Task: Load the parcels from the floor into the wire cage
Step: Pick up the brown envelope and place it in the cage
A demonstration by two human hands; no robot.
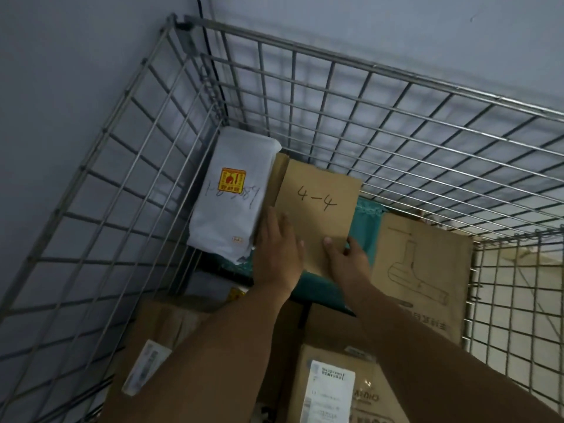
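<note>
Both my arms reach down into the wire cage (pixel 305 96). A brown cardboard parcel marked "4-4" (pixel 320 206) lies in the far part of the cage on something teal. My left hand (pixel 276 251) lies flat with straight fingers on the parcel's near left corner. At the near right corner my right hand (pixel 345 257) pinches the edge, thumb on top and fingers underneath. A white plastic-wrapped parcel (pixel 232 193) with a yellow and red sticker rests in the far left corner, touching the brown one.
A large carton (pixel 424 270) printed with a line drawing sits to the right. Near me are several cardboard boxes, one with a white shipping label (pixel 331 392), another at the left (pixel 158 337). A teal bag (pixel 367 221) lies under the parcel. Grey walls stand behind the cage.
</note>
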